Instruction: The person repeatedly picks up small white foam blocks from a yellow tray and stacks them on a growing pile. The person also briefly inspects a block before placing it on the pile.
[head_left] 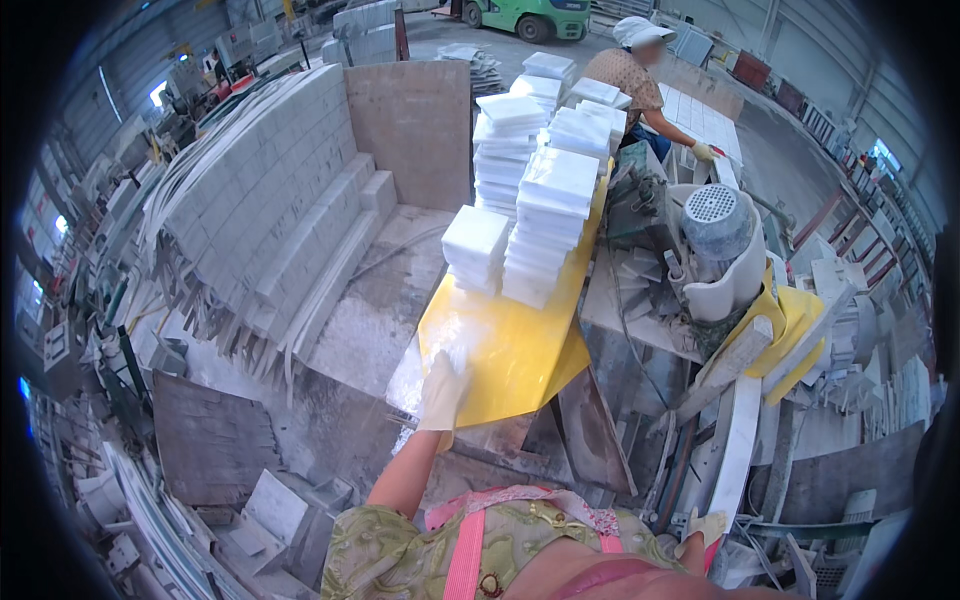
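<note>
Left hand [442, 392], gloved, lay flat and open on the near end of the yellow desk [520, 350], palm down, fingers spread, holding nothing. Nearest stack of white stone tiles [475, 247] sat farther up the same desk, straight ahead and slightly right of that hand, with bare yellow surface between them, so apart, not touching. A taller tile stack [548, 225] stood just right of it, touching or nearly so; more stacks ran far along the desk. The desk's long axis ran from near-left to far-right, and the stacks followed that line. Right hand [706, 527], also gloved, hung low at the near right by a pale stone slab [738, 440], well apart from the tiles; whether its grip was closed could not be told. Left hand was clearly the nearer one to the tiles. Another person [630, 75] bent over at the far end beyond the stacks, next to a grey motor housing [717, 222].
</note>
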